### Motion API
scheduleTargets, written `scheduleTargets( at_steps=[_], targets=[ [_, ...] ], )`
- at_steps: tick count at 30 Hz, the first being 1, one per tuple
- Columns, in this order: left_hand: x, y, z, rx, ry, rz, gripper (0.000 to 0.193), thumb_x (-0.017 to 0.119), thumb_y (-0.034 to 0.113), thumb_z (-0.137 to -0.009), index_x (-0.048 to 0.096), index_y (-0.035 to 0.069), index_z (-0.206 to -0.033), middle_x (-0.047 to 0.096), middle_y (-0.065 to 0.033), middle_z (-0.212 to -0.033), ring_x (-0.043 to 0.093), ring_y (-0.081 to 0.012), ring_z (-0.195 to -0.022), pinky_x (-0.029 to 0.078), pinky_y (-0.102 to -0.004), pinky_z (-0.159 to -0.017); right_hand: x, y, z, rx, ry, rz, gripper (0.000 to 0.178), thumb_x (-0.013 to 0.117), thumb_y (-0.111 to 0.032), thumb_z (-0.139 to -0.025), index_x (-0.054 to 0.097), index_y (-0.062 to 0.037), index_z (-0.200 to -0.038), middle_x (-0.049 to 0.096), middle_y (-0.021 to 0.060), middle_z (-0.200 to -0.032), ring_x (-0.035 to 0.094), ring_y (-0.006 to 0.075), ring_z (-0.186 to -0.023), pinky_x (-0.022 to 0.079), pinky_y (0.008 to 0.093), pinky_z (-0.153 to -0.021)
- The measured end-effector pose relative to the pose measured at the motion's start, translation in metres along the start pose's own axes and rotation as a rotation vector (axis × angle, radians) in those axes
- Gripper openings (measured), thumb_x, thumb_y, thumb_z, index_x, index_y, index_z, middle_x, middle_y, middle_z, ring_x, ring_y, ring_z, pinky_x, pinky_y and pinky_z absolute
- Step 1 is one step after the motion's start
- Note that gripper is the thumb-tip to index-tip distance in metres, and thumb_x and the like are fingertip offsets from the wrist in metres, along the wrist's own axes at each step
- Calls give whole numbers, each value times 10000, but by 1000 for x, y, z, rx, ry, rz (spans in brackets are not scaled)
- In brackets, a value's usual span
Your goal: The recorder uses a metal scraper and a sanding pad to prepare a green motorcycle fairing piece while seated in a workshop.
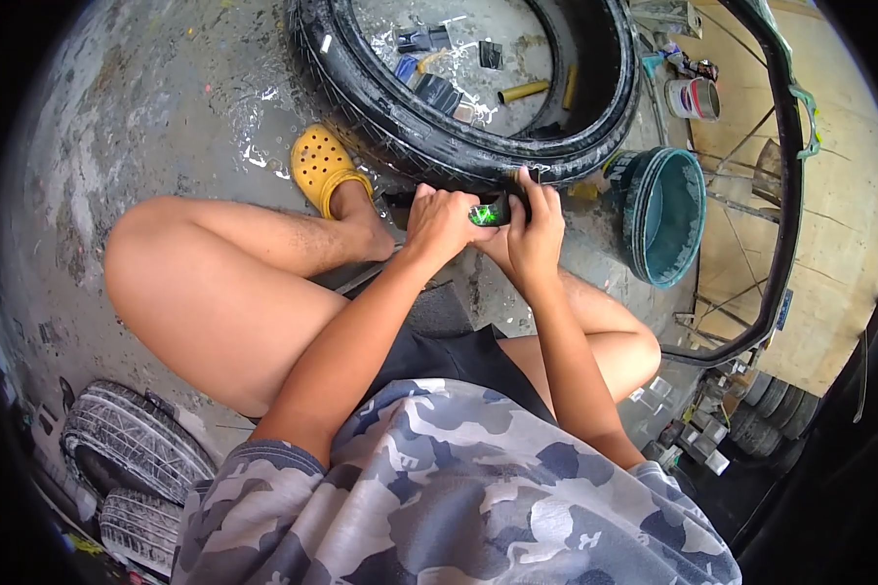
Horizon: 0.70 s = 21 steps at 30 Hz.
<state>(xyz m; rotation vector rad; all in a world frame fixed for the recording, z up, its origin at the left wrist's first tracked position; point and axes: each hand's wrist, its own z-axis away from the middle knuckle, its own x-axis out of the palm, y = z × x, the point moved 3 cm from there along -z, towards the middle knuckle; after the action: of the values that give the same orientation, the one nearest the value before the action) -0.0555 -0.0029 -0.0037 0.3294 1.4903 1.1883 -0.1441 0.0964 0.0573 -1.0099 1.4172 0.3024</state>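
Observation:
My left hand (441,222) and my right hand (537,229) meet just in front of a large black tire (380,112) lying on the floor. Between them is a small dark piece with a bright green patch (485,214), its exact kind unclear. The fingers of my left hand close on its left end, by the green patch. My right hand grips its darker right part, with fingertips up near the tire's sidewall. My fingers hide much of the piece.
Inside the tire ring lie dark scraps (439,95) and a yellowish tube (524,92). A green bucket (665,216) with liquid stands at right, near a white tub (693,99) and a black-edged frame (793,185). More tires (137,439) lie lower left.

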Motion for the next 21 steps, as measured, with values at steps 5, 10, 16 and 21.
scheduleTargets(
  at_steps=[5,10,16,21],
  targets=[
    [7,-4,-5,22,-71,11,388,762,486,-692,724,107,-768,679,-162,-707,653,-297,-704,396,-382,-753,-5,3,22,4,-32,-52,375,600,38,-826,606,-10,-1197,602,172,-957,588,343,-892,478,392,-804],
    [0,4,-5,-26,-127,129,434,781,416,-711,649,63,-927,708,-104,-858,660,-288,-860,412,-378,-808,-14,42,-24,273,28,-293,284,667,-14,-810,641,33,-1089,686,158,-932,647,220,-826,497,323,-788],
    [8,15,-23,-140,-171,205,458,782,375,-728,641,57,-1026,691,-166,-1004,654,-326,-948,451,-428,-826,-53,67,4,653,33,-570,235,663,-26,-849,610,11,-1075,657,41,-849,576,96,-728,455,238,-647],
    [5,20,-44,-327,-200,193,355,758,373,-757,722,38,-871,698,-214,-881,672,-381,-879,524,-446,-786,-28,51,18,649,55,-759,264,656,16,-840,602,14,-1099,664,59,-909,597,109,-798,475,244,-715]
  ],
)
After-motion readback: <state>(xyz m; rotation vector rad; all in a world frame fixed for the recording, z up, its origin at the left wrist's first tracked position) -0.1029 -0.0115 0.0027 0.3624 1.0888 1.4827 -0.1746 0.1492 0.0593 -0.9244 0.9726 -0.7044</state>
